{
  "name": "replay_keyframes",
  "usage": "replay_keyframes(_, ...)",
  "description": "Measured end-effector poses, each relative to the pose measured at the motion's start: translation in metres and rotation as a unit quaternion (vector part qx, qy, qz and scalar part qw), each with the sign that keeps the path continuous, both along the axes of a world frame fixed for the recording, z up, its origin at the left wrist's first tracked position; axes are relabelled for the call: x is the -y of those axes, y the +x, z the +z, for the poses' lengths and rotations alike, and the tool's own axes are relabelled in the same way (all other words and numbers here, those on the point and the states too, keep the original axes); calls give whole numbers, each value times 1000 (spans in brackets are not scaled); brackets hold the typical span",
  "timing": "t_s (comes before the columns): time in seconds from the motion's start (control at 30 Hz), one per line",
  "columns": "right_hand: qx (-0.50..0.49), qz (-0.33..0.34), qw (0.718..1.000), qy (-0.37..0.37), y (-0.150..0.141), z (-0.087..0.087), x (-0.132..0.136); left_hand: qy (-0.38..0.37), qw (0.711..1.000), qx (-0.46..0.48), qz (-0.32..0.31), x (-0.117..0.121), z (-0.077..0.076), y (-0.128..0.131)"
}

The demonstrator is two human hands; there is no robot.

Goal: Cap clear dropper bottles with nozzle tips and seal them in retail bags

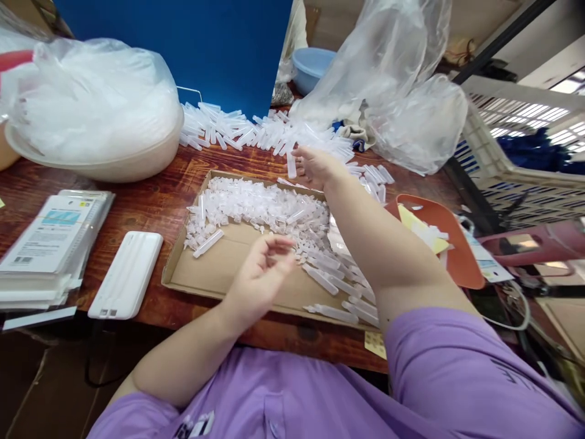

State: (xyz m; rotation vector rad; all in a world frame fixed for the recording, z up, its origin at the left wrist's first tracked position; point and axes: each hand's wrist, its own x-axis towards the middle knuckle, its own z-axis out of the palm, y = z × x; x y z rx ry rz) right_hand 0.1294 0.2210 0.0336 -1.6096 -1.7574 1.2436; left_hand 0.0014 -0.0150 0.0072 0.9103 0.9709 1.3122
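Observation:
My left hand [262, 271] hovers over a shallow cardboard tray [214, 268], fingers curled in a loose pinch; whether anything small sits between them I cannot make out. My right hand [313, 167] reaches past the tray's far edge to a row of clear plastic tubes [242, 128] lying on the wooden table, and its fingers close on one tube [291, 166]. The tray holds a heap of small clear caps [256, 207] and several capped tubes [333, 286] along its right side.
A bowl lined with a white plastic bag [95, 116] stands at the back left. A stack of packaged sleeves [50, 244] and a white power bank [127, 274] lie left. Clear bags [393, 91], an orange tray [439, 238] and a white basket [521, 152] crowd the right.

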Motion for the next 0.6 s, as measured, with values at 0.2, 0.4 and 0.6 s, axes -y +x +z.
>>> replay_keyframes(0.2,-185,41,974,-127,8,8,137,-125,987,101,7,-12,9,8)
replay_keyframes(0.4,-142,22,989,34,10,-31,242,-207,960,186,-36,24,4,38)
replay_keyframes(0.6,-18,5,998,52,11,-52,291,-229,951,204,-30,59,-4,50)
